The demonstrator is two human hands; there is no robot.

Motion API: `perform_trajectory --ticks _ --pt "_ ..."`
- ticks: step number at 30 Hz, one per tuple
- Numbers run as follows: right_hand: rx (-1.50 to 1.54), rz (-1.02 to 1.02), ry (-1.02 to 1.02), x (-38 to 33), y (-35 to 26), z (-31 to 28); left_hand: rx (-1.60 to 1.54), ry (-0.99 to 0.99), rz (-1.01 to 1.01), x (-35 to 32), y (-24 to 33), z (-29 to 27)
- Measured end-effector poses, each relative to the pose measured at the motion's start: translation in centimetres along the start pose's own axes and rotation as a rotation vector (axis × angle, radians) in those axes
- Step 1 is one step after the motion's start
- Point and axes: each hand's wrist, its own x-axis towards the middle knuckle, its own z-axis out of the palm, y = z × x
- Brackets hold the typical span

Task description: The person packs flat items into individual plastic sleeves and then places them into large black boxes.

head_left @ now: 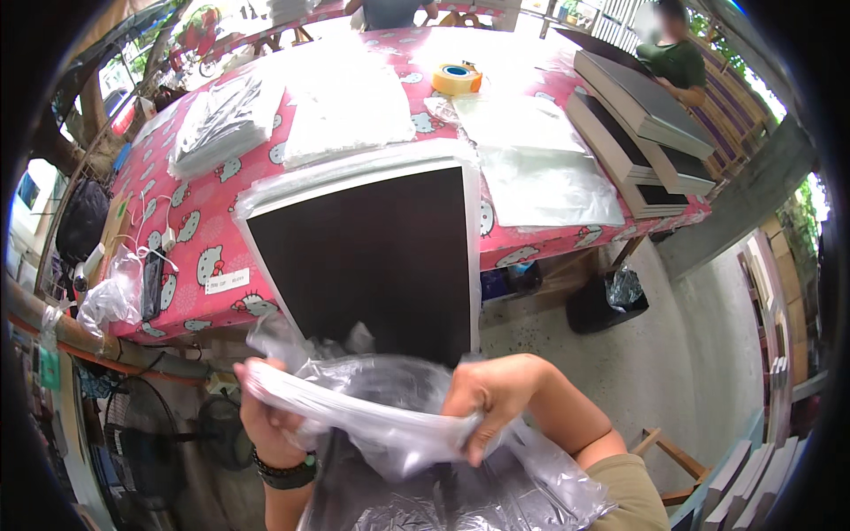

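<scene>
My left hand (270,416), with a dark bracelet on the wrist, is closed around the left end of a white-edged black panel (354,403) in front of my body. My right hand (496,398) grips the other end, thumb bent over the edge. Loose clear plastic film (398,456) bunches over the panel and between my hands; motion blurs its edge. Just beyond, a large black panel with a white border (363,252) lies in clear plastic on the table, overhanging its near edge. The film partly hides its near end.
A pink patterned tablecloth (199,230) covers the table. Clear plastic sleeves (549,186), a tape roll (457,78), wrapped stacks (228,124) and thick black-faced boards (646,106) lie on it. A black bin (606,305) stands below; a fan (142,434) is at left. A person (677,57) is at far right.
</scene>
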Motion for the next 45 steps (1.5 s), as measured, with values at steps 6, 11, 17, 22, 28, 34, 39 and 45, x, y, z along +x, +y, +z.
perform_trajectory --ticks 6,11,17,22,28,34,39,45 --pt "0.571 -0.348 0.585 -3.2 3.6 0.4 0.394 0.276 -0.091 1.0 -2.5 1.1" --pt "1.394 -0.893 0.496 -3.0 0.8 0.9 0.438 -0.764 -0.032 0.1 -0.1 -4.1" --pt "0.583 0.349 -0.158 -2.4 3.6 0.3 0.415 0.068 0.486 0.2 1.8 -1.7" --pt "0.274 -0.243 -0.279 0.0 4.3 0.4 0.334 -0.093 -0.064 0.0 -1.0 -4.6" --pt "0.295 -0.153 -0.222 -0.4 6.7 1.0 0.075 -0.199 0.201 -0.4 1.1 -8.7" --pt "0.349 -0.551 0.181 -6.1 4.7 -4.5 0.373 0.082 0.322 2.4 4.3 -2.3" --pt "-0.411 0.067 1.256 -3.3 -2.2 -9.0 1.431 0.221 0.311 8.7 7.5 1.6" --pt "-0.954 0.191 1.32 0.5 -1.9 -10.9 2.133 0.2 0.905 13.0 7.8 -1.0"
